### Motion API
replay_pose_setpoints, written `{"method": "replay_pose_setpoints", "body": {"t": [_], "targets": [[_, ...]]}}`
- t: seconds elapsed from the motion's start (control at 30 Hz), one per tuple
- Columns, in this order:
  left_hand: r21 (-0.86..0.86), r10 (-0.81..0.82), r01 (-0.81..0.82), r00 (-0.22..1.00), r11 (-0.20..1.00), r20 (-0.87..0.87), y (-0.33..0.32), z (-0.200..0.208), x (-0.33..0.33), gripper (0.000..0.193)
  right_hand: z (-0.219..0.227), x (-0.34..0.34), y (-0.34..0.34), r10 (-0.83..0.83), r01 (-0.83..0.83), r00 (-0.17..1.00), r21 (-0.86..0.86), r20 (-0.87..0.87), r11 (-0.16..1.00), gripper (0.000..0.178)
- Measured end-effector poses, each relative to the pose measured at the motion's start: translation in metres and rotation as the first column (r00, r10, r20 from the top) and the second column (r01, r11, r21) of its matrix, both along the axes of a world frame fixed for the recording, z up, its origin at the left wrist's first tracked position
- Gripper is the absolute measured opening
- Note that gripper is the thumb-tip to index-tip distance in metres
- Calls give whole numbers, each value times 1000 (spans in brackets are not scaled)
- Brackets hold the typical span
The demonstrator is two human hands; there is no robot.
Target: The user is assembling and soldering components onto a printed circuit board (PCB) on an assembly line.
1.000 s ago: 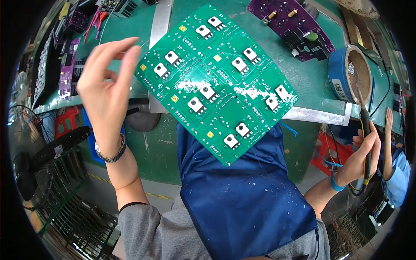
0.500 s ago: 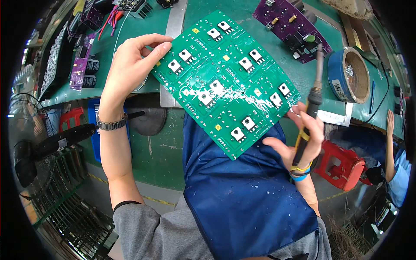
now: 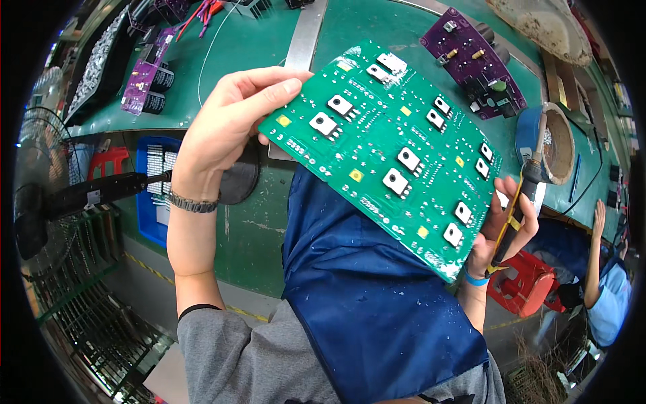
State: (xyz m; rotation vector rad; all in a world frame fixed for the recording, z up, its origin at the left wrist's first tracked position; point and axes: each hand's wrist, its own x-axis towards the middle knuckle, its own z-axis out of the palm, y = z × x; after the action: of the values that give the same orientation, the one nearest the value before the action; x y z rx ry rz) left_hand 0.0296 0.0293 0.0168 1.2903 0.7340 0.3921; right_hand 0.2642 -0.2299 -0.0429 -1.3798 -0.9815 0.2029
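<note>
My left hand (image 3: pixel 219 124) pinches a large green circuit board (image 3: pixel 377 145) by its left edge, thumb on top and fingers underneath. The board hangs tilted above my lap, and several white-and-black three-legged components stand on its upper face. At its lower right edge is my right hand (image 3: pixel 481 252), with fingers against the board. That hand also grips a soldering iron (image 3: pixel 531 174) by its black-and-yellow handle. The iron points up and away from the board, and its tip is hard to make out against the blue tub (image 3: pixel 527 133).
On the green bench lie a purple circuit board (image 3: pixel 464 57) at the back right and another purple board (image 3: pixel 138 87) at the left. A black tray (image 3: pixel 101 81) holds small metal parts. Red stools and a person's arm (image 3: pixel 593 262) are at the right; a black fan (image 3: pixel 87 195) stands left.
The green board has moved right and tilted more steeply, its left edge raised. My right hand has come against its edge, with the iron lower and farther right. The view has shifted slightly.
</note>
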Motion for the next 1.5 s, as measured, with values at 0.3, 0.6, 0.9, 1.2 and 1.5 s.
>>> {"method": "replay_pose_setpoints", "body": {"t": [0.3,0.6,0.9,1.2,1.5], "targets": [[-162,89,-74,992,984,91,-22,6,0,33,9,7,5,-47,47,999,95,-2,994,91],[-229,154,-125,981,965,115,-29,7,1,33,13,15,8,-5,-7,996,141,84,990,72],[-223,121,-93,986,970,113,-33,12,1,32,14,15,11,25,-38,997,200,70,979,45],[-277,105,-54,979,959,174,-39,23,1,35,8,17,7,-96,81,986,109,138,991,67],[-216,115,-82,982,973,149,-53,25,1,33,1,21,6,-123,104,979,121,165,987,67]]}}
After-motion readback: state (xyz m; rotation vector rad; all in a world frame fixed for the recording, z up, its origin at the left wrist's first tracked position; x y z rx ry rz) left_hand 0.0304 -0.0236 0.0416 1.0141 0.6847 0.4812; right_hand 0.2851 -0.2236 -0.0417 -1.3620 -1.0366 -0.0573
